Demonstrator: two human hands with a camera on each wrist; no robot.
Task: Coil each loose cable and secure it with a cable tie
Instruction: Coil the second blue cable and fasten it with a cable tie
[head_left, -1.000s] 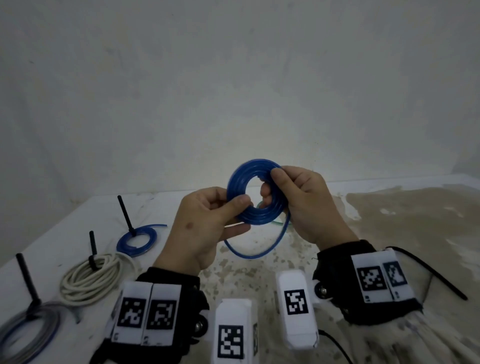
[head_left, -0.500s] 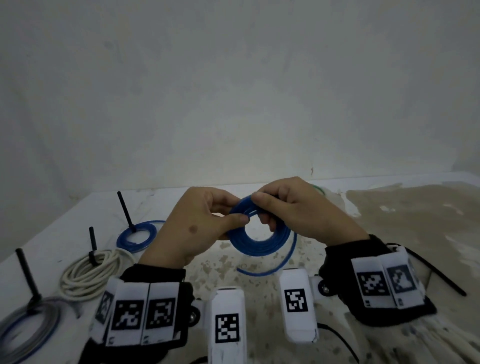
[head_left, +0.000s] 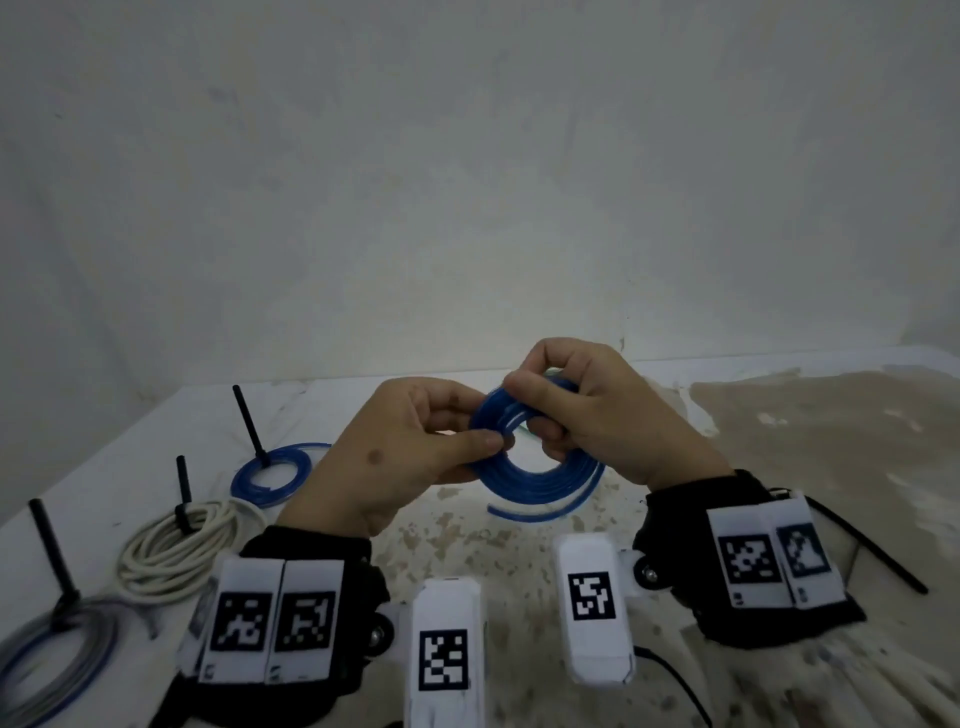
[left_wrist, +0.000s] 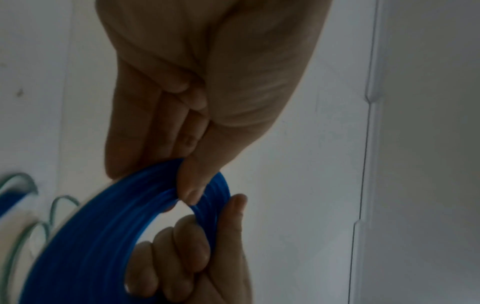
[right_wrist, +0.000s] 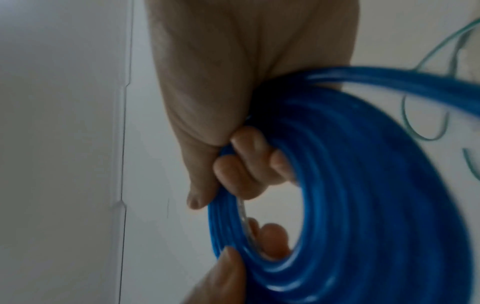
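A blue cable coil (head_left: 540, 480) is held in the air above the table between both hands. My left hand (head_left: 410, 457) pinches its left rim between thumb and fingers; the same pinch shows on the blue coil (left_wrist: 109, 232) in the left wrist view. My right hand (head_left: 582, 415) grips the top right of the ring, fingers curled through its hole, as on the blue coil (right_wrist: 350, 185). A short loose end (head_left: 540, 512) curves below the ring. A black cable tie (head_left: 862, 551) lies on the table beside my right wrist.
Three tied coils lie at the left, each with a black tie tail sticking up: a small blue coil (head_left: 272, 475), a white coil (head_left: 176, 551) and a grey-blue coil (head_left: 52, 660). Thin green wire (right_wrist: 426, 115) lies beyond the hands. A wall stands close behind the table (head_left: 831, 441).
The blue coil has tipped from upright and facing me to nearly flat. Both hands have dropped slightly, and the right hand has shifted over the ring's top.
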